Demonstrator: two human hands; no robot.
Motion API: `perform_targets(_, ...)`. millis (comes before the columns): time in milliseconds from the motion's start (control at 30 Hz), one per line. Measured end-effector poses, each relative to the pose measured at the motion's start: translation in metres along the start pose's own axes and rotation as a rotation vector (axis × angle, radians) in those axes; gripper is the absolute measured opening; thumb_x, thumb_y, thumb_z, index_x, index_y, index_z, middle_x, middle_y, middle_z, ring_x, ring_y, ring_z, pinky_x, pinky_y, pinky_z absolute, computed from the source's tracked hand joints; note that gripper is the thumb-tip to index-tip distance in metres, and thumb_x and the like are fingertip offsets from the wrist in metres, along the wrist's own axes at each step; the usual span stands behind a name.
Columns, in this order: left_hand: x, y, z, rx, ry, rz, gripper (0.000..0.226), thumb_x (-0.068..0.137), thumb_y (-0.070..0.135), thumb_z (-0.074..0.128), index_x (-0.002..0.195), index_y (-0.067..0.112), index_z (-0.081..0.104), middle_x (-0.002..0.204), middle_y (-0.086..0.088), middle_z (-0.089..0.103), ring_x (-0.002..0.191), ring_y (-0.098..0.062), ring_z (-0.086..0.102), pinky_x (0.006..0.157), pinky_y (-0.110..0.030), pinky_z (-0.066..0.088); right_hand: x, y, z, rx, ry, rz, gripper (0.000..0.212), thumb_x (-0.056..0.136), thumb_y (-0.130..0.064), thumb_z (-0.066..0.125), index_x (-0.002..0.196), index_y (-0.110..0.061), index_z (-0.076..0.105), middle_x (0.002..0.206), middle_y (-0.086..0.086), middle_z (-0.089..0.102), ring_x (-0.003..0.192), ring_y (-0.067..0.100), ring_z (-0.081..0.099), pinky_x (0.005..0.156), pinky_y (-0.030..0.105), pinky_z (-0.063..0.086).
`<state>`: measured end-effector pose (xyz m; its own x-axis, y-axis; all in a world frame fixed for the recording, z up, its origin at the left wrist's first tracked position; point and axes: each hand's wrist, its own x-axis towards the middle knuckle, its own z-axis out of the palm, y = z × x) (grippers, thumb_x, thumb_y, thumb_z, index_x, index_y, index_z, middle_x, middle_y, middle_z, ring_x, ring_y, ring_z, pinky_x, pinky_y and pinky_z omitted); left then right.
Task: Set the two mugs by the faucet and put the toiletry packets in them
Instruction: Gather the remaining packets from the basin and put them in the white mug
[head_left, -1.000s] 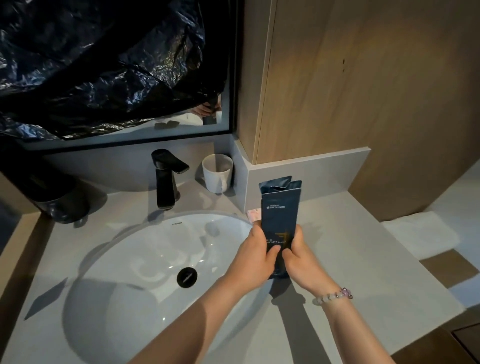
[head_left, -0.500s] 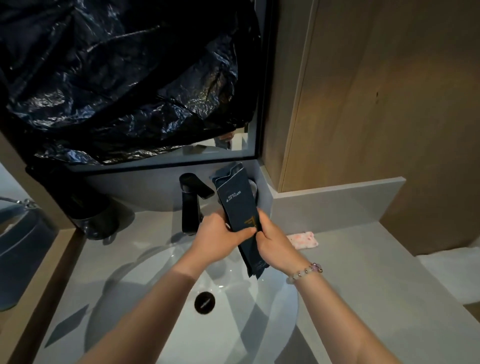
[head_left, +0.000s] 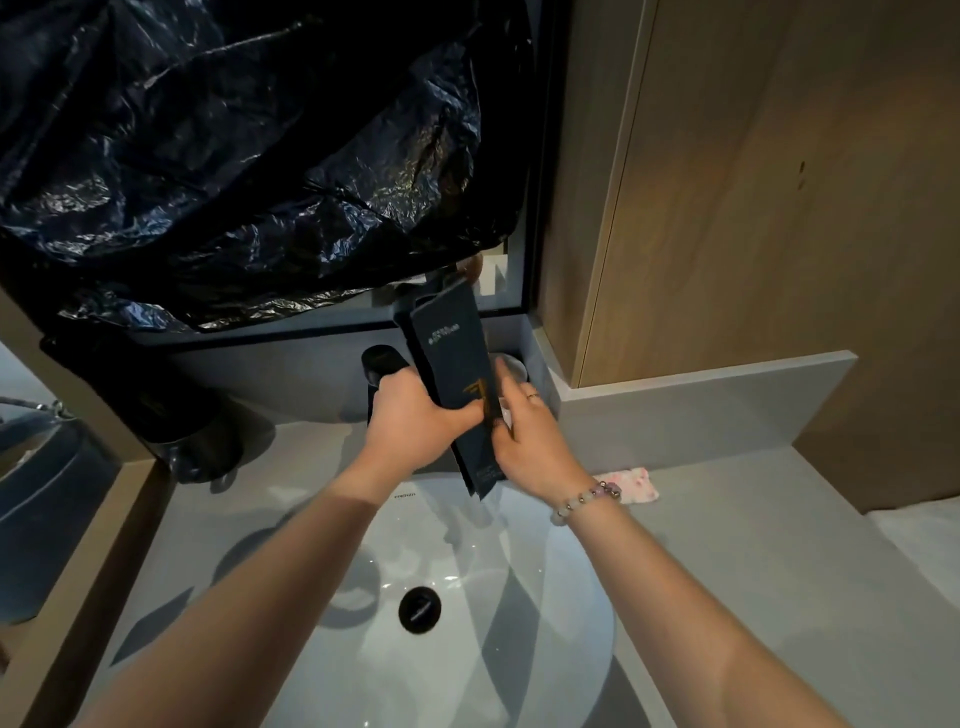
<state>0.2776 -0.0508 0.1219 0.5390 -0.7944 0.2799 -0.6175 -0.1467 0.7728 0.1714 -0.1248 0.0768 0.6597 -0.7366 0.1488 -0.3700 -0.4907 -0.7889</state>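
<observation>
The scene is dim and cool-toned, with the brightest area the white sink basin (head_left: 467, 597), which carries small specular glints near the drain (head_left: 420, 609). Both forearms throw broad, soft-edged shadows across the basin and the grey tabletop (head_left: 727, 519), some doubled. The black plastic sheet (head_left: 234, 156) over the mirror shows scattered crinkled highlights but is otherwise near black. The wooden panel (head_left: 779, 208) at right glows a warmer brown. Wide-angle distortion bends straight edges toward the frame borders. The right hand (head_left: 524, 431) has slightly smeared fingers; fine print on the dark packets (head_left: 457, 374) is unreadable.
</observation>
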Motion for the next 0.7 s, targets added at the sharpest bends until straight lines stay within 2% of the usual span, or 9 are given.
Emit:
perform_targets(33, 0.002, 0.000, -0.001, -0.015, 0.042, -0.024, 0.019, 0.071, 0.014, 0.075, 0.088, 0.016, 0.069, 0.077, 0.011, 0.061, 0.072, -0.005, 0.059, 0.059, -0.008, 0.048, -0.001, 0.005, 0.003, -0.007, 0.043, 0.024, 0.065, 0.092, -0.006, 0.042, 0.149, -0.020, 0.014, 0.142, 0.012, 0.036, 0.130, 0.027, 0.038, 0.109, 0.041, 0.039)
perform_targets(133, 0.010, -0.003, 0.001, -0.074, 0.177, -0.166, 0.015, 0.070, 0.018, 0.075, 0.082, 0.018, 0.066, 0.076, 0.007, 0.063, 0.075, -0.011, 0.062, 0.069, -0.026, 0.054, -0.016, 0.024, 0.019, -0.086, 0.110, 0.089, 0.067, 0.089, -0.007, 0.051, 0.147, -0.018, 0.019, 0.139, 0.008, 0.039, 0.127, 0.023, 0.041, 0.104, 0.033, 0.042)
perform_targets(200, 0.016, -0.005, 0.006, -0.106, 0.276, -0.260, 0.022, 0.069, 0.022, 0.075, 0.088, 0.012, 0.068, 0.081, 0.003, 0.065, 0.080, -0.013, 0.062, 0.071, -0.027, 0.053, -0.027, 0.039, 0.034, -0.289, -0.018, 0.110, 0.072, 0.085, -0.011, 0.057, 0.146, -0.015, 0.019, 0.146, 0.008, 0.033, 0.131, 0.023, 0.039, 0.108, 0.034, 0.039)
perform_targets(300, 0.025, -0.001, 0.018, -0.162, 0.384, -0.350, 0.026, 0.071, 0.023, 0.073, 0.092, 0.008, 0.067, 0.083, 0.000, 0.065, 0.078, -0.013, 0.060, 0.070, -0.024, 0.048, -0.032, 0.060, 0.053, -0.614, -0.306, 0.072, 0.081, 0.084, -0.020, 0.058, 0.149, -0.011, 0.009, 0.157, 0.012, 0.012, 0.144, 0.029, 0.011, 0.118, 0.034, 0.012)
perform_targets(367, 0.031, 0.002, 0.026, -0.182, 0.426, -0.398, 0.030, 0.072, 0.024, 0.072, 0.095, 0.007, 0.067, 0.090, -0.006, 0.069, 0.081, -0.018, 0.063, 0.072, -0.026, 0.049, -0.026, 0.067, 0.059, -0.715, -0.393, 0.086, 0.085, 0.086, -0.029, 0.055, 0.150, -0.015, 0.001, 0.159, 0.014, -0.003, 0.146, 0.032, -0.005, 0.119, 0.037, 0.001)
perform_targets(467, 0.039, 0.007, 0.037, -0.224, 0.509, -0.441, 0.035, 0.074, 0.024, 0.072, 0.101, 0.003, 0.064, 0.104, -0.014, 0.070, 0.096, -0.029, 0.065, 0.079, -0.031, 0.051, -0.014, 0.077, 0.060, -0.775, -0.436, 0.137, 0.084, 0.088, -0.042, 0.049, 0.150, -0.021, -0.004, 0.158, 0.014, -0.012, 0.146, 0.031, -0.011, 0.119, 0.040, 0.000)
perform_targets(533, 0.043, 0.010, 0.042, -0.247, 0.555, -0.464, 0.037, 0.076, 0.023, 0.072, 0.103, 0.000, 0.060, 0.109, -0.017, 0.067, 0.102, -0.032, 0.063, 0.080, -0.030, 0.047, -0.011, 0.083, 0.061, -0.787, -0.456, 0.161, 0.084, 0.088, -0.046, 0.046, 0.149, -0.024, -0.006, 0.158, 0.012, -0.014, 0.146, 0.029, -0.013, 0.119, 0.040, 0.000)
perform_targets(700, 0.058, 0.011, 0.059, -0.351, 0.545, -0.503, 0.038, 0.075, 0.026, 0.072, 0.102, 0.002, 0.063, 0.108, -0.013, 0.069, 0.100, -0.028, 0.065, 0.073, -0.022, 0.043, -0.008, 0.086, 0.068, -0.796, -0.471, 0.198, 0.088, 0.085, -0.050, 0.048, 0.149, -0.024, -0.007, 0.158, 0.012, -0.013, 0.146, 0.030, -0.011, 0.119, 0.040, 0.002)
